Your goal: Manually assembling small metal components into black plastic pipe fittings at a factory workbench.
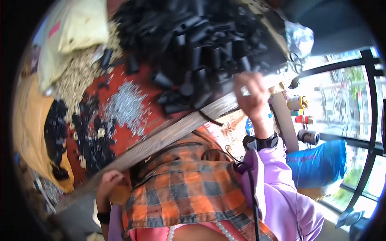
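My right hand (252, 96) is raised over the wooden edge board (169, 133) of the table, beside a large heap of black plastic tube-like parts (197, 44). Its fingers are bent and smeared by motion, so whether they hold anything does not show. Low on the left, my left hand (111, 181) is closed with curled fingers by the near end of the board. Anything inside it is hidden. A pile of small silver metal pieces, perhaps screws (126, 107), lies on the red tabletop (161, 117) between the hands.
Small black parts (94, 148) and a spread of beige pieces (78, 76) cover the table's left side. A tan sack (34, 124) and a pale sack (82, 26) stand beyond. To the right are tape rolls (296, 103), a blue bundle (317, 162) and a barred window (368, 100).
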`<action>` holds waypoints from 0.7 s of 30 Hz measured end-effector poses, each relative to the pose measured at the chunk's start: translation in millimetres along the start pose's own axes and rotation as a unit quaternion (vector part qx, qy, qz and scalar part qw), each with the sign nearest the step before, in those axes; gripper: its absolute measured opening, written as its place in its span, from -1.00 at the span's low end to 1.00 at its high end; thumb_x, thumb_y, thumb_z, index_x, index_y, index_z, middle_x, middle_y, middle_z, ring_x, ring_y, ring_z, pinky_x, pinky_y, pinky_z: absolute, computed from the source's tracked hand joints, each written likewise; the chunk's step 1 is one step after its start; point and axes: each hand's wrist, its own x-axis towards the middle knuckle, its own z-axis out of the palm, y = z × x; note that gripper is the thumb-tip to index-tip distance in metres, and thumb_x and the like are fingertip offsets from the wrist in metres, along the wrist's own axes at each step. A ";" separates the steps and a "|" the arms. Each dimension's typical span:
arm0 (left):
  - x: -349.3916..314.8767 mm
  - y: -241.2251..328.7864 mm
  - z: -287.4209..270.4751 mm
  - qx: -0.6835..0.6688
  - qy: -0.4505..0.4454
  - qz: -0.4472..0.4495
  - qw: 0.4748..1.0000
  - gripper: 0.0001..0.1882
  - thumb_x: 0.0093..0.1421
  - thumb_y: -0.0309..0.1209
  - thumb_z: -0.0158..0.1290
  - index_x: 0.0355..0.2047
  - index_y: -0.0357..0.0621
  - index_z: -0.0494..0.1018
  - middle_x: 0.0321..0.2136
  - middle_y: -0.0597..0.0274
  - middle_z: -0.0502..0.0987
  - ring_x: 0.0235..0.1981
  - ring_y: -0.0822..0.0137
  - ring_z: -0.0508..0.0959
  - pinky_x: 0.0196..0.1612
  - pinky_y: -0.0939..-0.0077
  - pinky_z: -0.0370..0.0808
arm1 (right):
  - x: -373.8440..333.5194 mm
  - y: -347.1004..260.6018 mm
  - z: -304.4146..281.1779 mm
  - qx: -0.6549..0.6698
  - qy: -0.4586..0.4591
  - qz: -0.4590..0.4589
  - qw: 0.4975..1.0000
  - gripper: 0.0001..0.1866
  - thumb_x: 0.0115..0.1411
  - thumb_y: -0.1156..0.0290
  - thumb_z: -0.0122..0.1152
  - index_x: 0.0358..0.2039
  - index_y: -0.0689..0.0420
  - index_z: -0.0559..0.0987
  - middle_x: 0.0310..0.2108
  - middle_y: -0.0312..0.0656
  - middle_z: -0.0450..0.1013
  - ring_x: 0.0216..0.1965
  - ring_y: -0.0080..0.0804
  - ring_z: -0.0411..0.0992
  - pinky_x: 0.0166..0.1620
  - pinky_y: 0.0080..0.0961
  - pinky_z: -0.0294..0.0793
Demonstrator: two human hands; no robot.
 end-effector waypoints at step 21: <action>8.6 17.1 14.7 -0.058 0.121 -0.099 0.986 -0.62 0.13 -0.27 -0.17 -0.61 -0.39 0.38 -0.68 0.01 0.46 -0.64 0.21 0.51 -0.51 0.48 0.47 | 1.1 219.8 -25.0 -0.396 -0.222 0.266 0.850 -0.20 -0.35 0.09 0.32 -0.07 0.13 0.24 -0.13 -0.09 0.19 -0.05 -0.08 0.12 -0.09 -0.18 0.08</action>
